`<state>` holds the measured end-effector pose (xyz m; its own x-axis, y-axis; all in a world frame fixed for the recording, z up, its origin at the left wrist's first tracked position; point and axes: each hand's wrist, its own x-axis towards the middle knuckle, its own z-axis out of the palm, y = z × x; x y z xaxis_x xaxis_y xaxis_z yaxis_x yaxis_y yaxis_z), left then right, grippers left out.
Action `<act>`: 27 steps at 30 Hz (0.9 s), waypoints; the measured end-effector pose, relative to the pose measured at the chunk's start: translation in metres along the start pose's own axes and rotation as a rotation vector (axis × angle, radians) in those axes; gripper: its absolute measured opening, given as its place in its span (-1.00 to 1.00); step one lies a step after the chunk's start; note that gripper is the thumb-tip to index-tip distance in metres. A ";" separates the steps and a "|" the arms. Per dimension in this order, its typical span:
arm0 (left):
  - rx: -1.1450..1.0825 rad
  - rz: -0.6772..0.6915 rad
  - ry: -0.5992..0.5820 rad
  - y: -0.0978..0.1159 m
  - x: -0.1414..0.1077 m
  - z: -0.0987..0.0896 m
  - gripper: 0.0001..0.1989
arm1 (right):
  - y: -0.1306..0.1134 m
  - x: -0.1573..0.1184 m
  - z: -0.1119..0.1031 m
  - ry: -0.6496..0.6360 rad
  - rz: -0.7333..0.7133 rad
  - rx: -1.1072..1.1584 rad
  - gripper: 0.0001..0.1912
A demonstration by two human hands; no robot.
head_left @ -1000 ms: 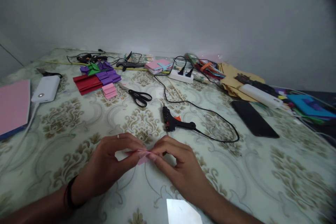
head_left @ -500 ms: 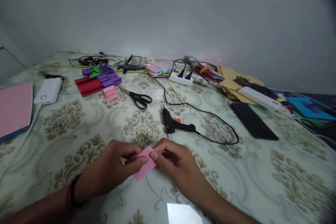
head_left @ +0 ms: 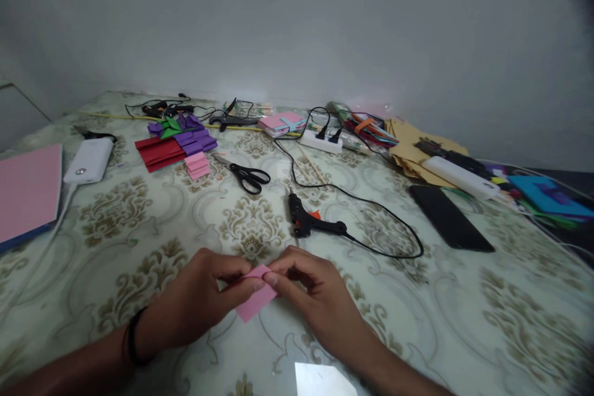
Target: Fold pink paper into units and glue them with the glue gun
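Note:
A small piece of pink paper (head_left: 257,304) is pinched between both hands above the patterned tablecloth (head_left: 250,356). My left hand (head_left: 199,291) grips its left side, thumb on top and fingers tucked behind. On the upper right edge, my right hand (head_left: 309,288) holds the paper between thumb and curled fingers. Both thumbs nearly meet at the upper part of the sheet, which looks bent there. Beyond the hands lies a black glue gun (head_left: 315,223) with an orange trigger. Black-handled scissors (head_left: 248,176) rest farther back, beside a folded pink paper strip (head_left: 197,165).
Folded red paper (head_left: 159,153) and purple paper (head_left: 195,141) lie back left. A white power bank (head_left: 90,161) and pink sheets (head_left: 30,192) are at left. A white power strip (head_left: 321,141) feeds the glue gun's cord. A black phone (head_left: 450,216) lies at right.
Both hands keep hold of the pink paper. Its upper edge has tipped down and bent under the thumbs, so less of it shows. The view has shifted slightly.

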<state>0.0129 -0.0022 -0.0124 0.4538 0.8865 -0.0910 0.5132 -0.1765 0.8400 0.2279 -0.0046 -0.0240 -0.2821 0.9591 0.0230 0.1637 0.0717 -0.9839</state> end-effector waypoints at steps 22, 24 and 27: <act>-0.061 -0.033 0.069 -0.001 -0.002 0.000 -0.79 | -0.001 0.000 0.002 -0.047 0.013 -0.073 -0.80; -0.051 -0.043 0.059 -0.001 -0.001 0.000 -0.77 | 0.000 0.000 0.002 -0.051 0.021 -0.062 -0.80; -0.043 -0.042 0.072 -0.001 0.002 -0.001 -0.78 | 0.001 0.000 0.004 -0.051 0.029 -0.054 -0.80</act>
<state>0.0132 0.0002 -0.0127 0.3778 0.9216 -0.0892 0.4981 -0.1211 0.8586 0.2240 -0.0052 -0.0255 -0.3244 0.9458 -0.0155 0.2225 0.0604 -0.9731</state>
